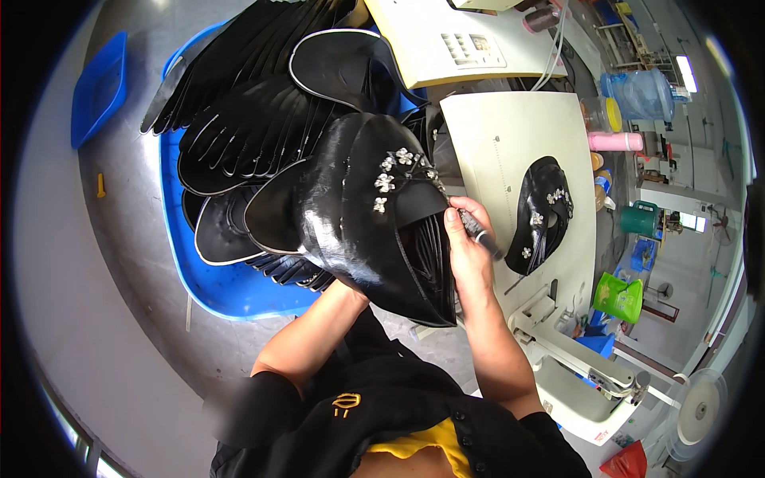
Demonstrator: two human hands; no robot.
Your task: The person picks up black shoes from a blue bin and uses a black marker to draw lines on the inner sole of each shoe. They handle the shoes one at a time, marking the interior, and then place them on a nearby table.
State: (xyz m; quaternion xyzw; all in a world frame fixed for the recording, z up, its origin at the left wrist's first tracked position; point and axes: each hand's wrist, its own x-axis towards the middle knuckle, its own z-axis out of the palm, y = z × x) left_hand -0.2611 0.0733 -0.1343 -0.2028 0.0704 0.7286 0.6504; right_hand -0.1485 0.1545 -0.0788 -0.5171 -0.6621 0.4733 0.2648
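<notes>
A thick stack of glossy black shoe uppers, trimmed with silvery flower ornaments, is held up before me. My left hand reaches beneath the stack from its near side and bears it; those fingers are hidden under the leather. At the stack's right edge my right hand is closed, with the thumb against the uppers. A slim dark cylinder with a speckled surface sticks out of the right hand; its kind is unclear. One more ornamented black upper lies on the white sewing-machine table to the right.
Many black uppers lie fanned in a blue tub behind and left of the stack. A white sewing machine stands at lower right. Another table with a control panel is at the top. A blue tray is far left.
</notes>
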